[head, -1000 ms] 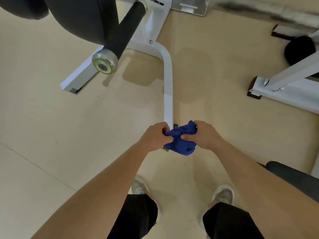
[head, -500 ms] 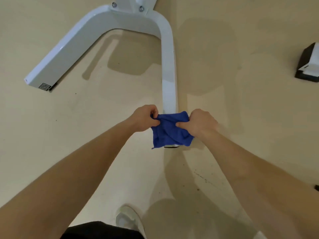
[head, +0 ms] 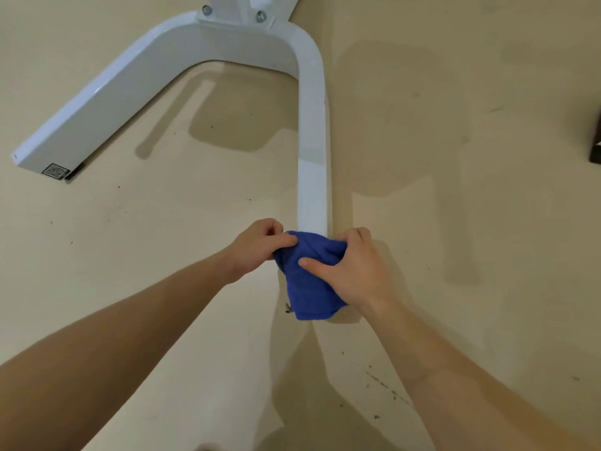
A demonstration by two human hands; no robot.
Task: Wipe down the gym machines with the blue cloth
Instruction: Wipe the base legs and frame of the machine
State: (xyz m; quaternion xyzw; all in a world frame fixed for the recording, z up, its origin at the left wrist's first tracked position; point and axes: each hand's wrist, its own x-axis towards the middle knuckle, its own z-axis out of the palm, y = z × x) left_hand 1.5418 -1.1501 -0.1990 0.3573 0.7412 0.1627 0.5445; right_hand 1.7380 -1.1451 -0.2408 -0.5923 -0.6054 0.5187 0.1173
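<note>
both hands are on the blue cloth (head: 309, 281), which is bunched over the near end of the right-hand leg (head: 312, 177) of the machine's white u-shaped base. the left hand (head: 257, 247) pinches the cloth's upper left corner between thumb and curled fingers. the right hand (head: 354, 271) grips the bulk of it, thumb laid across the top and fingers curled over the far side of the leg.

progress-wise i'd call this early for this machine. the cloth only covers the leg's tip, so the rest of that leg, the bend, the other leg (head: 97, 115) with its qr sticker (head: 55, 170) and everything above the bolted bracket (head: 234, 14) look left to do (can't tell from the paint what's been wiped already).

room to move looks fine. the leg runs straight to the bend with bare floor (head: 455, 222) on both sides, so a long slide along it should be unobstructed. snag spots i'd guess: the leg's end edge, hidden under the cloth, and the bolt heads (head: 207, 9) at the bracket. a dark object (head: 596, 141) at the right border sits well apart.
</note>
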